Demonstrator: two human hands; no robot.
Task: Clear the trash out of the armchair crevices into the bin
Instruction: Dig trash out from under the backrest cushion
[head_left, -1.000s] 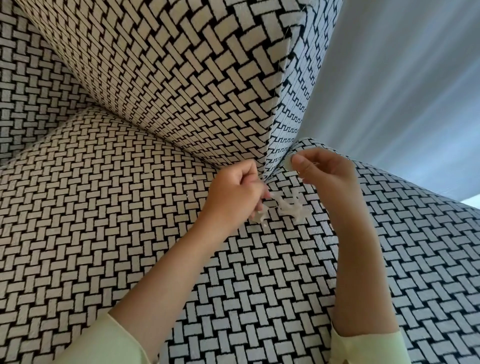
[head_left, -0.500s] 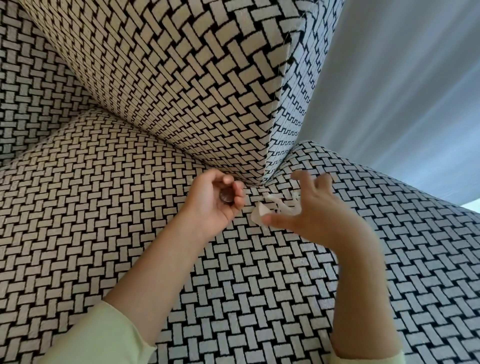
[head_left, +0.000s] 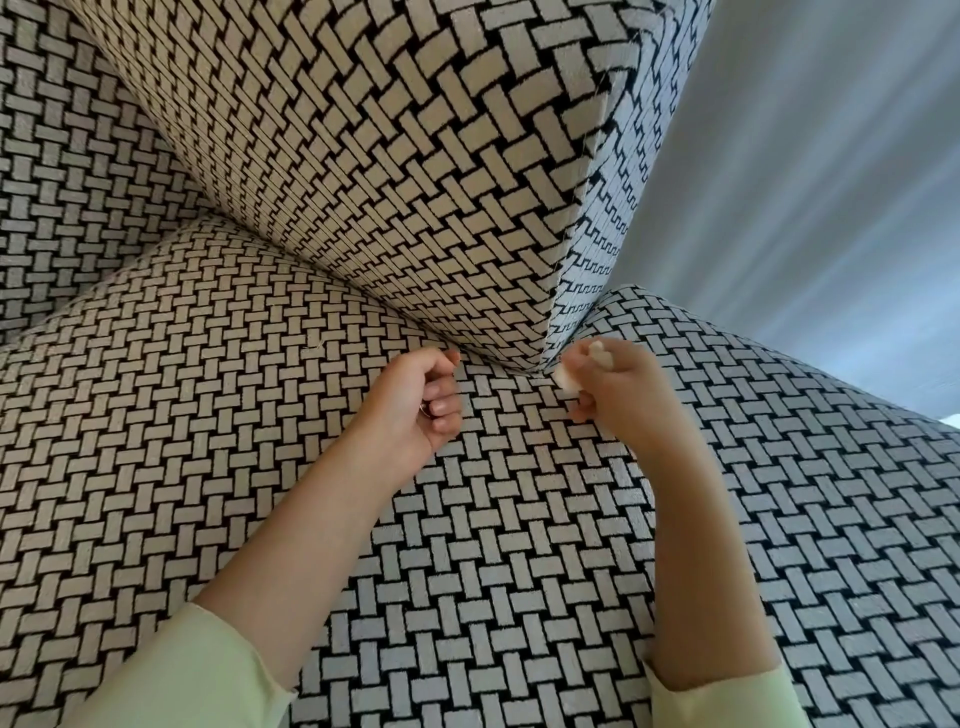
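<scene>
The white scrap (head_left: 565, 378) of trash is in the right hand (head_left: 618, 395). Curled fingers pinch it, and it is up off the seat cushion (head_left: 208, 415). It is just beside the gap (head_left: 544, 365) where the chair's padded side (head_left: 363, 156) meets the seat. The left hand (head_left: 410, 410) is near, a bit to the left, over the seat. Its fingers are curled in tight, and a small shiny bit (head_left: 425, 410) peeks out between them. I cannot tell what that is. A pale green sleeve (head_left: 182, 675) covers each arm. A grey-blue wall (head_left: 805, 208) is behind the chair.
</scene>
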